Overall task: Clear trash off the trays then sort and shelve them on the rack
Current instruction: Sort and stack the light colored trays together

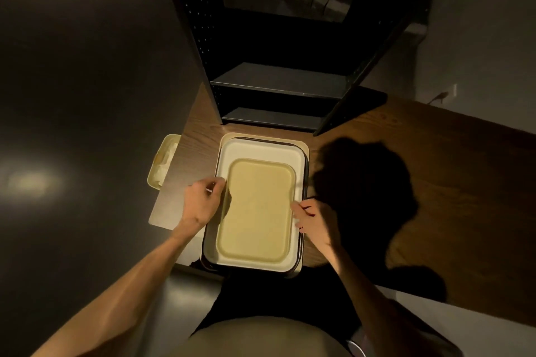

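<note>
Stack of trays on the desk, near edge overhanging slightly toward the person, directly in front of the black rack. Top: small yellow tray, nested inside a larger white tray; beneath that a dark-rimmed tray and a cream one, only their edges showing. No trash visible on the top tray. Left hand at the left rim of the yellow tray, fingers curled against its edge, seemingly pinching it; right hand at the right rim, fingers bent onto the edge likewise. Whether either grip is fully closed round the rim, cannot tell in this light. Judgement: trays look like rigid moulded plastic, light, smooth and a bit slick, so nested ones may stick or slide; best held at the raised rims on the two long sides, as the hands sit now, lifting level. Rack shelves look bare and low, so a flat slide-in should do. A cream bin with pale scraps sits off the desk's left edge.
</note>
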The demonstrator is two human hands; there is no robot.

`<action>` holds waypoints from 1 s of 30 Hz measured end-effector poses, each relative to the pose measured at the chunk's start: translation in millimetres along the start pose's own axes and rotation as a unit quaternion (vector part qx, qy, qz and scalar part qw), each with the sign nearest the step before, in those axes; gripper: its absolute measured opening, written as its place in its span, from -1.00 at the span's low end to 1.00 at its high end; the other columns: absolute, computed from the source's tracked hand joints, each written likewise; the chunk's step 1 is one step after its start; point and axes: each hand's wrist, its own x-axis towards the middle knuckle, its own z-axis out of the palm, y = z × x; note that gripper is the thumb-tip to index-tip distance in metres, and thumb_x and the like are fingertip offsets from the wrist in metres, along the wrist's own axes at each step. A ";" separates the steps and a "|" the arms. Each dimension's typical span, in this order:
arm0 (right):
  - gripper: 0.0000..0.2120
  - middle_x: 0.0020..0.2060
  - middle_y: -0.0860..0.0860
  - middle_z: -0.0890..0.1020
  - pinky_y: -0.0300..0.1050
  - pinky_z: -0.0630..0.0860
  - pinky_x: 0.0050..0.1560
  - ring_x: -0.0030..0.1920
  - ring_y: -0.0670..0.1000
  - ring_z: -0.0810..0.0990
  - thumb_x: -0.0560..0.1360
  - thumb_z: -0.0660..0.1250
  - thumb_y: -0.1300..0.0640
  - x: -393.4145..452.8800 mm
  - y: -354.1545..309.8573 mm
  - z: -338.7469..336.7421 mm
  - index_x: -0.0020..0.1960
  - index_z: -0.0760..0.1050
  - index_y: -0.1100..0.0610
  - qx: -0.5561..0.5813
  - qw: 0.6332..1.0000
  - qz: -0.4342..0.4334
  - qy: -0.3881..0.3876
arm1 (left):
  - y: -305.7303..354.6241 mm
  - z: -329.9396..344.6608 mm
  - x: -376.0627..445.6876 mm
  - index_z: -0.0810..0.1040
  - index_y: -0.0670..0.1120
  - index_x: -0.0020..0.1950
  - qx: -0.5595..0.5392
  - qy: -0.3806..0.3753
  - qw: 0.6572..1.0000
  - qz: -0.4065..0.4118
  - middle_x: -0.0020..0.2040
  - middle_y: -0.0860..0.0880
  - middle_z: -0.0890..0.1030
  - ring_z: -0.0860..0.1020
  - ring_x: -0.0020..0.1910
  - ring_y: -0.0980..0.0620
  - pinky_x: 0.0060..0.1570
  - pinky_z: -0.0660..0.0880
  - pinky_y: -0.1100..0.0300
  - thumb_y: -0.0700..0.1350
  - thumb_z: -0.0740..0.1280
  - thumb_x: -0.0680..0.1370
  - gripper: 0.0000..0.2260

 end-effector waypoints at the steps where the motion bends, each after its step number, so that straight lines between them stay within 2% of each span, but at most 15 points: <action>1: -0.70 -0.38 0.02 0.65 0.05 0.65 -0.23 -0.30 0.06 0.70 0.46 0.40 -0.13 -2.1 -0.1 -2.9 -0.23 0.56 0.10 0.061 0.997 0.035 0.031 | -3.4 -1.3 2.5 0.65 -0.04 0.04 -0.019 0.031 0.999 -0.022 -0.10 -0.04 0.71 0.66 -0.16 0.01 -0.01 0.63 0.01 0.04 0.29 0.59 -0.78; 2: -0.76 -0.28 -0.05 0.68 0.03 0.66 -0.13 -0.23 -0.01 0.70 0.43 0.44 -0.15 -2.9 0.9 -4.4 -0.13 0.60 0.02 0.106 0.991 0.060 0.053 | -8.8 -3.1 5.8 0.63 -0.02 0.05 -0.025 0.059 0.997 -0.045 -0.09 -0.04 0.70 0.66 -0.14 -0.01 -0.01 0.62 0.00 0.08 0.28 0.58 -0.77; 4: -0.74 -0.12 -0.19 0.65 -0.29 0.56 -0.05 -0.07 -0.18 0.63 0.46 0.44 -0.13 -5.9 -3.0 -3.9 0.06 0.60 -0.01 0.133 0.988 0.065 0.041 | -17.5 -7.3 10.8 0.54 -0.02 0.21 -0.079 0.049 0.990 -0.109 0.08 -0.07 0.64 0.61 0.02 -0.05 0.07 0.55 0.04 0.18 0.32 0.53 -0.64; 6: -0.74 0.02 -0.18 0.63 -0.53 0.46 -0.15 0.02 -0.24 0.59 0.55 0.37 -0.01 -5.2 -6.2 4.1 0.21 0.57 0.02 0.180 0.982 0.058 -0.014 | -27.5 -9.3 14.8 0.37 -0.01 0.40 -0.180 -0.061 0.966 -0.174 0.22 -0.06 0.51 0.52 0.16 -0.03 0.15 0.42 0.08 0.30 0.35 0.46 -0.38; 8: -0.71 0.11 -0.20 0.57 -0.55 0.44 -0.18 0.00 -0.36 0.56 0.60 0.30 0.02 -4.1 -5.3 11.8 0.31 0.49 -0.01 0.219 0.971 0.070 -0.062 | -32.6 -7.7 15.1 0.31 0.00 0.44 -0.207 -0.147 0.946 -0.199 0.26 -0.04 0.48 0.49 0.20 -0.02 0.25 0.35 0.07 0.37 0.36 0.39 -0.25; 9: -0.77 0.10 -0.23 0.56 -0.55 0.43 -0.16 -0.03 -0.42 0.56 0.60 0.30 0.01 -3.5 -3.0 15.2 0.25 0.49 -0.09 0.232 0.966 0.077 -0.081 | -36.6 -4.5 14.8 0.33 0.01 0.41 -0.213 -0.165 0.941 -0.207 0.24 -0.02 0.51 0.50 0.20 -0.02 0.31 0.35 0.03 0.38 0.38 0.35 -0.24; 11: -0.83 0.05 -0.24 0.62 -0.47 0.47 -0.01 0.03 -0.37 0.59 0.51 0.40 -0.07 -1.3 3.3 19.7 0.10 0.56 -0.12 0.216 0.970 0.077 -0.081 | -37.9 2.0 15.3 0.35 0.03 0.33 -0.225 -0.184 0.933 -0.214 0.16 0.01 0.54 0.53 0.16 0.01 0.35 0.38 -0.03 0.33 0.41 0.38 -0.35; 14: -0.39 0.07 -0.12 0.68 -0.11 0.54 0.24 0.15 -0.15 0.63 0.29 0.51 -0.32 -1.6 9.3 25.9 0.21 0.57 -0.01 0.175 0.981 0.075 -0.023 | -38.8 9.6 16.3 0.40 0.05 0.27 -0.225 -0.168 0.937 -0.206 0.13 0.01 0.56 0.55 0.15 -0.01 0.32 0.43 -0.03 0.28 0.41 0.42 -0.46; 16: -0.35 0.12 -0.09 0.66 -0.08 0.55 0.24 0.17 -0.11 0.62 0.28 0.55 -0.27 -2.8 9.2 31.9 0.27 0.54 -0.01 0.137 0.988 0.054 0.055 | -39.3 11.6 15.7 0.40 0.06 0.36 -0.195 -0.139 0.956 -0.169 0.22 -0.01 0.53 0.54 0.21 -0.03 0.32 0.45 -0.02 0.35 0.41 0.38 -0.35; 19: -0.41 0.19 -0.02 0.63 0.04 0.55 0.25 0.21 -0.02 0.61 0.35 0.56 -0.11 -6.0 0.4 38.7 0.32 0.49 -0.01 0.109 0.992 0.022 0.067 | -32.8 11.7 10.6 0.32 0.03 0.47 -0.130 -0.129 0.975 -0.126 0.31 -0.01 0.46 0.50 0.23 -0.04 0.30 0.46 -0.03 0.29 0.39 0.43 -0.31; 20: -0.40 0.20 0.00 0.62 0.07 0.54 0.26 0.22 0.00 0.61 0.37 0.54 -0.13 -6.7 -2.1 43.7 0.33 0.48 0.03 0.100 0.992 0.020 0.079 | -29.7 12.1 8.6 0.33 0.00 0.47 -0.116 -0.132 0.977 -0.120 0.32 -0.03 0.48 0.51 0.23 -0.05 0.31 0.46 -0.04 0.26 0.38 0.45 -0.32; 23: -0.25 0.21 0.01 0.58 0.05 0.52 0.25 0.23 0.05 0.55 0.32 0.35 -0.47 2.5 13.2 55.4 0.31 0.46 0.00 -0.012 0.990 0.042 0.132 | -26.3 16.9 2.9 0.38 -0.12 0.45 -0.014 -0.095 0.992 -0.085 0.35 -0.10 0.42 0.46 0.28 -0.10 0.34 0.43 -0.04 0.26 0.32 0.48 -0.34; 25: -0.24 0.27 -0.03 0.54 0.02 0.50 0.29 0.28 0.01 0.52 0.31 0.37 -0.46 6.3 23.7 61.0 0.39 0.39 -0.09 -0.030 0.990 0.037 0.131 | -25.2 19.3 1.0 0.42 -0.17 0.41 0.013 -0.072 0.994 -0.081 0.31 -0.12 0.39 0.44 0.27 -0.11 0.34 0.41 0.00 0.24 0.31 0.51 -0.37; 27: -0.33 0.24 -0.01 0.55 0.01 0.51 0.25 0.27 0.01 0.51 0.37 0.40 -0.36 -0.4 13.7 58.8 0.36 0.44 -0.05 -0.055 0.988 0.017 0.143 | -23.4 20.3 1.2 0.51 -0.21 0.30 0.014 -0.065 0.994 -0.086 0.28 -0.13 0.40 0.46 0.24 -0.13 0.32 0.42 0.02 0.21 0.32 0.52 -0.43; 30: -0.46 0.14 0.03 0.62 -0.01 0.57 0.12 0.19 0.01 0.56 0.46 0.34 -0.30 -9.3 -1.0 54.3 0.26 0.54 0.06 -0.070 0.982 -0.017 0.175 | -19.9 19.6 3.8 0.53 -0.21 -0.10 0.001 -0.069 0.992 -0.106 0.26 -0.08 0.40 0.46 0.19 -0.06 0.32 0.40 0.04 0.18 0.37 0.51 -0.58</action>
